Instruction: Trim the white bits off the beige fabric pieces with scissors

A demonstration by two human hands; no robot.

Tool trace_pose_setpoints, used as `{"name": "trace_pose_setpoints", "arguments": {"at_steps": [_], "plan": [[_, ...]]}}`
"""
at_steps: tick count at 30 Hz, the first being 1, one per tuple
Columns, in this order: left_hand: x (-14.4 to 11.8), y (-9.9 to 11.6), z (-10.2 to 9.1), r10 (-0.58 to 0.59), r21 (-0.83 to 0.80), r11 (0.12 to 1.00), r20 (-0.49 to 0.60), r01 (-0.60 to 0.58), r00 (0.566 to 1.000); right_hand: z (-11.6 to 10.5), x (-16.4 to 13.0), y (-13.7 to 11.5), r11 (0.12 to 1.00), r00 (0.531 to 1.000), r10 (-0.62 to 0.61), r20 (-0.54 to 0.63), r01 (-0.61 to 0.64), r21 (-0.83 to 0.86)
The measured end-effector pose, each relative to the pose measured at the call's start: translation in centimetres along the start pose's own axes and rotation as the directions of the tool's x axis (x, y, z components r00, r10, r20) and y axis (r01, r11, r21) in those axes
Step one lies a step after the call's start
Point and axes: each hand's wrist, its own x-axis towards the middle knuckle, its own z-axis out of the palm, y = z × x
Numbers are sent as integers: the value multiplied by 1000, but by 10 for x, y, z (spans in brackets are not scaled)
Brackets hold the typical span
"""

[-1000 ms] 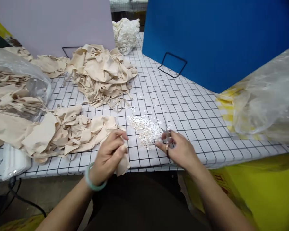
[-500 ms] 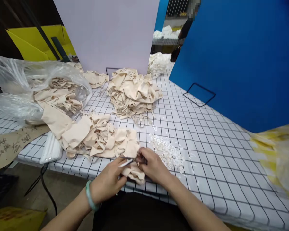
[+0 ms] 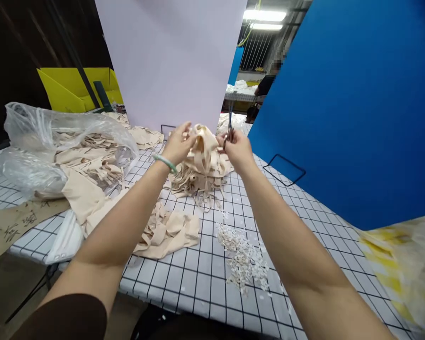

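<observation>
Both my arms reach out over the far heap of beige fabric pieces. My left hand, a green bangle on its wrist, grips one beige fabric piece by its left edge. My right hand holds the same piece at its right side and also grips small scissors, blades pointing up. The piece hangs just above the heap. A nearer pile of beige pieces lies below my left forearm.
White snippets lie scattered on the gridded tablecloth. A clear plastic bag of beige pieces sits at left. A lilac board and a blue board stand behind. A yellow-striped bag is at right. A person stands far back.
My hands have gone from the table's near edge out to the far heap, carrying a fabric piece and the scissors. The camera has tilted up.
</observation>
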Motion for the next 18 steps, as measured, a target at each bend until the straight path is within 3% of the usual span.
{"name": "trace_pose_setpoints", "arguments": {"at_steps": [2,3,5,7,10,12,15,18], "plan": [[-9,-20,3,53,206,978,-69,-38,996,1,1,12,986,993,-87,-83,74,-149],[-23,-33,4,57,302,952,-42,-42,997,3,-10,23,976,994,-91,-57,77,-205],[-64,-61,5,14,386,922,41,-29,999,11,-49,50,971,992,11,124,19,-238],[-106,-87,2,-20,434,901,90,-21,996,25,-97,78,965,944,91,317,-5,-261],[-149,-112,-10,-55,497,868,145,-24,988,44,-153,105,954,915,134,380,-16,-300],[-162,-115,-23,-58,524,850,185,-48,981,43,-175,110,944,911,163,378,-32,-329],[-178,-103,-43,-38,537,836,262,-113,964,18,-195,105,923,903,231,362,-85,-375],[-207,-86,-52,-1,557,777,468,-294,884,-9,-216,96,894,923,245,298,-95,-438]]}}
